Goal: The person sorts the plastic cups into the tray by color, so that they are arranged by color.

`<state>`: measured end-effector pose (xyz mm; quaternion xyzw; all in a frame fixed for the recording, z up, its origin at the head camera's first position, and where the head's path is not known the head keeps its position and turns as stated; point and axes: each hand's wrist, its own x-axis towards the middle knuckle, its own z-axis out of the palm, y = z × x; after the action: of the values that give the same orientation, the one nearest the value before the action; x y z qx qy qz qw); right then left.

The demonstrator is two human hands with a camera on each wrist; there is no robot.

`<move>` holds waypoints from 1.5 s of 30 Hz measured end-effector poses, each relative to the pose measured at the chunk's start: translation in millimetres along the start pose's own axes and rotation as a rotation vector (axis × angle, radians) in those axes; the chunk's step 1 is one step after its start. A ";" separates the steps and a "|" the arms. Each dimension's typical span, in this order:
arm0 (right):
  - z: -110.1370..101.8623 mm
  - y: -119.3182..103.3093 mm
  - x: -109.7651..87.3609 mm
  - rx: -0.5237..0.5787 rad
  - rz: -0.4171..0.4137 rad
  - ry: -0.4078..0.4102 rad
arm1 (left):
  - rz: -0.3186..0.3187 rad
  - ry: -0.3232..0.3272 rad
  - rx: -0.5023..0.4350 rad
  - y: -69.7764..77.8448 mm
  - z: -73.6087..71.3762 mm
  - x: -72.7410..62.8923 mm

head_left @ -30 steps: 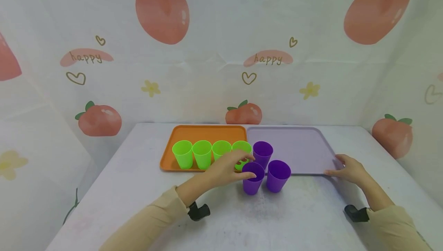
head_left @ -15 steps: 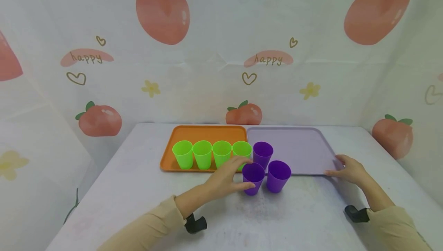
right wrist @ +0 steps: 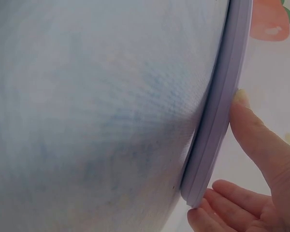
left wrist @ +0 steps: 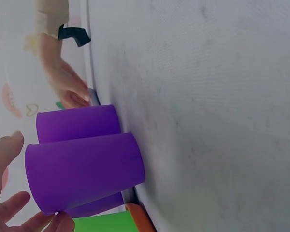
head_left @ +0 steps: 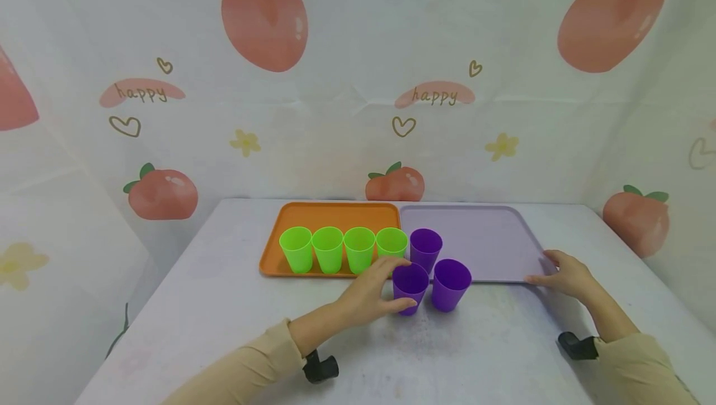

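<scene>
My left hand [head_left: 366, 296] is beside the nearest left purple cup [head_left: 410, 293], its thumb in front and its fingers at the cup's far left side. In the left wrist view the fingertips [left wrist: 63, 223] touch or nearly touch this cup's rim, and the thumb [left wrist: 9, 147] stands apart from it. A second purple cup [head_left: 450, 287] stands just to the right, and a third purple cup [head_left: 426, 248] behind them on the lilac tray [head_left: 481, 240]. My right hand [head_left: 565, 273] holds that tray's near right corner between thumb and fingers.
An orange tray [head_left: 335, 213] adjoins the lilac one on the left. A row of several green cups [head_left: 327, 250] stands upright along its front. The white table [head_left: 475, 355] ends at a fruit-printed cloth [head_left: 347, 125] behind the trays.
My left hand has come down from over the cup's rim to the cup's side, its thumb now lower. The cups, trays and right hand stay in place.
</scene>
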<state>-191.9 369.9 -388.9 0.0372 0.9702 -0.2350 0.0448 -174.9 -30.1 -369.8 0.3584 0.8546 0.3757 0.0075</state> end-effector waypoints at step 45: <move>-3.2 -2.5 0.1 -0.013 0.017 -0.029 | -0.040 0.048 -0.097 3.2 -1.9 9.7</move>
<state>-192.5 369.2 -384.9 0.0419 0.9706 -0.2290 0.0613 -180.7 -23.8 -363.9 0.3316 0.8423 0.4248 0.0119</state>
